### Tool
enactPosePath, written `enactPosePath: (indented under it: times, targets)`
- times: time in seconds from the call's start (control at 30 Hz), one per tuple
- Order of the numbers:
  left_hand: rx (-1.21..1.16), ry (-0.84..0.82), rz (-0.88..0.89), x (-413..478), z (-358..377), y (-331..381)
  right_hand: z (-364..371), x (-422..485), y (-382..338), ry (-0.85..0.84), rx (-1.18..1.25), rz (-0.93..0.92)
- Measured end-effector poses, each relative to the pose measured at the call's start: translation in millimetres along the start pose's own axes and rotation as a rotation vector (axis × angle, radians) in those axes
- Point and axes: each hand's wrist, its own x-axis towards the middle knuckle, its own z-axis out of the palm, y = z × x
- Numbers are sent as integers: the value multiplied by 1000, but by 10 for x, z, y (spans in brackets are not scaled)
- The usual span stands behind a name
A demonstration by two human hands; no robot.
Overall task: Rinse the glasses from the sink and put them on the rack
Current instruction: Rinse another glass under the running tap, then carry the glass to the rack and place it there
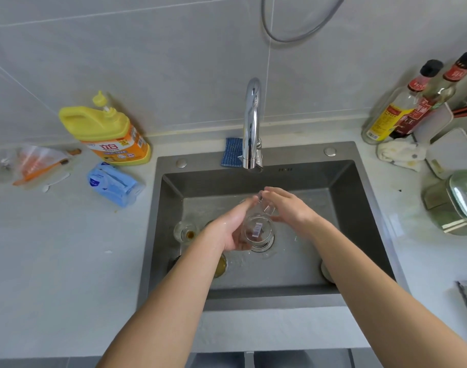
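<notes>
In the grey sink (360, 208), under the faucet (252, 123) at 12 o'clock, the left hand (227, 229) grips a glass (257, 229) tilted for rinsing; the right hand (291, 208) fingers rub its rim.

I note a clear glass (257, 229) bearing a white barcode sticker, a dark grey sink (360, 197), a chrome tap (251, 123), a yellow-and-orange detergent bottle (107, 131), a blue woven cloth (232, 152) and a pale grey counter (67, 261).
</notes>
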Motion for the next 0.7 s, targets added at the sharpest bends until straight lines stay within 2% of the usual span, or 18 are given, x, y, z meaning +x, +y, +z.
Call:
enactPosePath:
  times: [0.1, 0.23, 0.4, 0.57, 0.7]
  targets:
    - [67, 58, 59, -43, 94, 12, -78, -142, 22, 57, -64, 21]
    - [43, 31, 193, -136, 163, 36, -167, -317, 37, 127, -43, -16]
    - [-6, -72, 392, -159, 99, 10, -147, -556, 113, 238, -177, -143]
    - [-21, -226, 563, -250, -13, -48, 44, -847, 168, 389, -31, -204]
    - [4, -346, 619, -379, -113, -77, 232, -1122, 239, 518, 30, -225]
